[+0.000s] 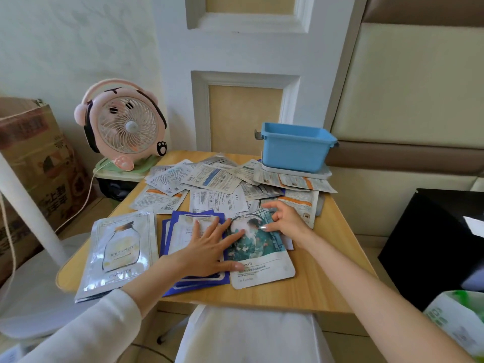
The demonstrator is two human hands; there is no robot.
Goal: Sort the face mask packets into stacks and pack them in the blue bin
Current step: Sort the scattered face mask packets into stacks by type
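On the small wooden table [327, 271] lie many face mask packets. A silver bottle-print stack [117, 252] sits at the front left. A stack of blue-edged packets [180, 231] lies in the middle, and my left hand [209, 247] rests flat on it, fingers spread. A teal picture packet [259, 255] lies just to its right; my right hand [284, 221] touches its top edge with curled fingers. A loose pile of white packets [214, 179], backs up, covers the far half. The blue bin [296, 148] stands at the far right on some packets.
A pink desk fan [123, 124] stands at the far left on a green lid. A cardboard box [34, 163] is at the left, a black box [429, 244] at the right. My lap in white cloth [248, 336] is below the table's front edge.
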